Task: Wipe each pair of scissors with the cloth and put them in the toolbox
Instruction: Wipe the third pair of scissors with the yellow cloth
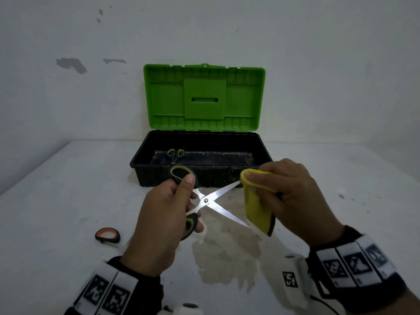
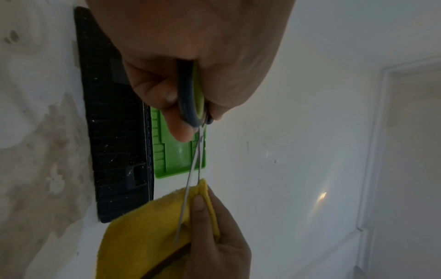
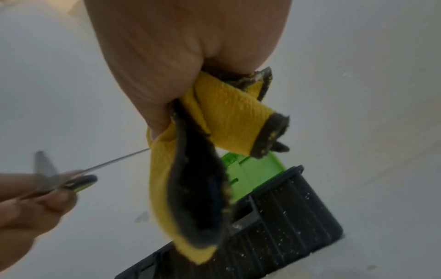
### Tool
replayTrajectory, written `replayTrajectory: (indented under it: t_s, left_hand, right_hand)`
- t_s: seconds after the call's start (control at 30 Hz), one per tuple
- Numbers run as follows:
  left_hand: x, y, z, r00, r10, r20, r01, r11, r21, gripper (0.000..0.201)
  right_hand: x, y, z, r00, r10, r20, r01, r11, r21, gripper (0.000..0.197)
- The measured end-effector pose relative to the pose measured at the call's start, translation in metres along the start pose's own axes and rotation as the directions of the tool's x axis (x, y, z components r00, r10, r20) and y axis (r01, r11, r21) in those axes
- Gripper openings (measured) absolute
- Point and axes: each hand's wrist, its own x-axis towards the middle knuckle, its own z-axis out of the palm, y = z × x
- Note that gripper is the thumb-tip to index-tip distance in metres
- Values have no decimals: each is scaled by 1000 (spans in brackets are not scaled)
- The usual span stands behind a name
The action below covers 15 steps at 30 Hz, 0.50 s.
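Observation:
My left hand (image 1: 168, 208) grips the black-and-green handles of a pair of scissors (image 1: 212, 201) whose steel blades are spread wide apart above the table. My right hand (image 1: 291, 192) pinches a folded yellow cloth (image 1: 256, 205) over the tip of the upper blade. In the left wrist view the cloth (image 2: 148, 230) wraps the far blade of the scissors (image 2: 190, 173), and the near blade lies along its outside. The toolbox (image 1: 159, 176) stands open behind, black tub and green lid (image 1: 204, 96) upright. A smaller pair of scissors (image 1: 175, 153) lies inside at its left end.
A black-and-orange tape measure (image 1: 107, 235) lies on the white table (image 1: 56, 212) to the left of my left hand. A worn, stained patch (image 1: 227, 258) marks the table below the scissors. A white wall rises directly behind the toolbox.

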Motion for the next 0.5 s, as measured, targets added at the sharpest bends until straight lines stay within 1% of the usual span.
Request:
replayTrajectory:
  t_s: [0.1,0.17,0.2,0.27,0.33,0.37,0.43,0.5]
  left_hand:
    - [1,-1,0,999,45,-22,-44,999,13,37]
    - [1,-1,1,994,109,-29,-107,992,65,36]
    - [1,-1,3,990,140,-24,-138,987,88,36]
    - [0,0,7,980,198,-7,-196,974,117,36]
    - [-1,0,10,966,257,17,-257,955,147,36]
    - [-2,0,10,958,286,27,-286,944,165,36]
    - [-3,0,8,948,317,32,-317,932,177,36]
    - [-3,2,4,948,318,29,-318,932,176,36]
  right_hand:
    - [6,2,-12,988,149,-39,-147,988,41,23]
    - [12,-7,-18,984,175,-32,-172,982,82,23]
    - [15,-15,-19,988,153,-9,-152,984,90,23]
    - [22,-34,-15,995,66,70,-71,995,71,25]
    - [25,-48,-3,985,-24,170,22,1000,12,25]
    - [25,-52,3,978,-46,202,52,998,-21,24]
    - [24,-55,11,977,-66,205,80,995,-62,22]
    - [22,-49,12,983,-75,169,87,994,-63,18]
